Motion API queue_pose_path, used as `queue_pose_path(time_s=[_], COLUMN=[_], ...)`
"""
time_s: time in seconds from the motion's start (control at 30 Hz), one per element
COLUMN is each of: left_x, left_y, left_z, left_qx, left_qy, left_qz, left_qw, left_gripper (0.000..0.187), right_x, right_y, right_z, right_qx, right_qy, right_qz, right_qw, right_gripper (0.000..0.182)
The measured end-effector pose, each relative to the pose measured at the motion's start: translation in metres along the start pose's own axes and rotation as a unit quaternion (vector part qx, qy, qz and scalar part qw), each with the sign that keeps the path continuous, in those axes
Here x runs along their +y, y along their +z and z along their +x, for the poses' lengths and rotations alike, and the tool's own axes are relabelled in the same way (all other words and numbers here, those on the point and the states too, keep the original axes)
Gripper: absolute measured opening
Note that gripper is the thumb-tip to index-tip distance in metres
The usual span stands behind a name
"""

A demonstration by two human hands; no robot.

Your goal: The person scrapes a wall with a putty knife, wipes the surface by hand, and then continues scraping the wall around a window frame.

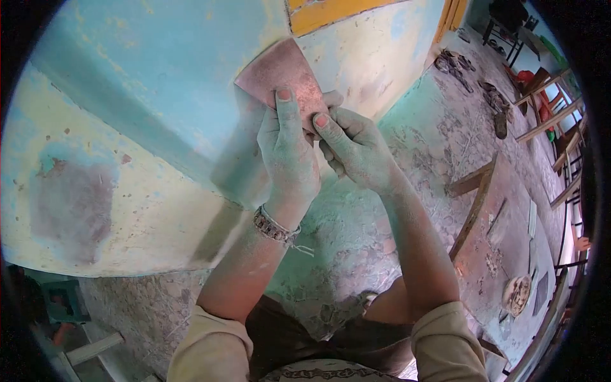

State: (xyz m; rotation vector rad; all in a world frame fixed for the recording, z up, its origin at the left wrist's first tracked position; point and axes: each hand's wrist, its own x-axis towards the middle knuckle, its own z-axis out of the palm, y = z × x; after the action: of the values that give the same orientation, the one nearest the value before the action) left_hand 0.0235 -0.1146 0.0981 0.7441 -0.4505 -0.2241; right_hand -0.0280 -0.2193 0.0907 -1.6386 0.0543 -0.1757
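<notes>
A reddish-brown piece of sandpaper (283,63) is held up between both hands, in front of the blue and cream wall (172,76). My left hand (286,149) grips its lower left part, the thumb lying on its face and the fingers behind. At the lower right corner my right hand (363,149) pinches the sheet, its thumb in front and its other fingers curled. Pale dust coats both hands and forearms. A beaded bracelet (275,228) circles the left wrist. The wall shows flaked paint and a bare grey-brown patch (73,210).
On my right stands a dusty wooden table (484,280) with a round container (517,294) and flat tools on it. Dark cloth-like items (453,67) lie on the dusty floor (420,127). Wooden furniture (547,86) lines the far right. A green crate (63,302) is at lower left.
</notes>
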Motion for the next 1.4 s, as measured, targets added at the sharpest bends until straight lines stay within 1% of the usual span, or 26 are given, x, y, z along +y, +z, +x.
queue_pose_path(time_s=[0.1,0.2,0.3,0.4,0.5,0.6,0.63,0.7,0.8,0.9,1.0,1.1,1.2,1.3,1.4], left_x=[-0.001,0.000,0.004,0.020,0.013,0.010,0.010,0.011,0.011,0.008,0.021,0.019,0.013,0.021,0.013], left_y=[-0.003,-0.004,-0.004,0.000,-0.005,-0.006,-0.004,-0.001,-0.004,0.004,0.001,-0.002,-0.004,0.003,-0.009], left_z=[0.003,0.009,0.011,0.010,0.005,0.005,0.007,0.008,0.005,0.001,0.006,0.003,0.003,0.004,0.006], left_qx=[0.015,0.014,0.018,0.012,0.060,0.049,0.052,0.064,0.044,0.095,0.045,0.063,0.051,0.035,0.016], left_qy=[0.003,0.021,0.047,0.029,0.023,0.017,0.024,0.033,0.033,0.039,0.025,0.004,0.031,0.025,-0.011], left_qz=[0.021,0.007,0.028,0.024,0.061,0.124,0.106,0.074,0.114,0.174,0.121,0.132,0.190,0.135,0.164], left_qw=[1.000,1.000,0.998,0.999,0.996,0.991,0.993,0.995,0.992,0.979,0.991,0.989,0.980,0.990,0.986], left_gripper=[0.039,0.037,0.035,0.033,0.031,0.031,0.031,0.031,0.033,0.034,0.034,0.034,0.033,0.030,0.033], right_x=[-0.002,-0.003,-0.011,-0.016,-0.007,-0.002,-0.006,-0.015,-0.016,-0.010,-0.019,-0.009,-0.010,-0.021,-0.013], right_y=[-0.002,0.002,0.004,0.014,0.014,0.012,0.011,0.012,0.015,0.016,0.019,0.021,0.019,0.019,0.016], right_z=[0.009,0.015,0.016,0.020,0.018,0.015,0.013,0.008,0.002,0.000,0.001,0.004,-0.002,-0.003,-0.003], right_qx=[0.008,0.031,0.055,0.072,0.033,0.039,0.048,0.064,0.068,0.069,0.091,0.082,0.086,0.096,0.087], right_qy=[-0.020,-0.085,-0.089,-0.081,-0.046,-0.072,-0.069,-0.057,-0.005,0.006,0.003,-0.001,0.024,0.001,0.025], right_qz=[-0.001,0.015,0.004,-0.007,0.019,0.005,-0.002,-0.013,0.000,0.011,0.015,0.030,-0.002,0.003,0.009], right_qw=[1.000,0.996,0.994,0.994,0.998,0.997,0.996,0.996,0.998,0.998,0.996,0.996,0.996,0.995,0.996], right_gripper=[0.042,0.040,0.038,0.035,0.041,0.042,0.042,0.043,0.043,0.043,0.046,0.047,0.043,0.043,0.043])
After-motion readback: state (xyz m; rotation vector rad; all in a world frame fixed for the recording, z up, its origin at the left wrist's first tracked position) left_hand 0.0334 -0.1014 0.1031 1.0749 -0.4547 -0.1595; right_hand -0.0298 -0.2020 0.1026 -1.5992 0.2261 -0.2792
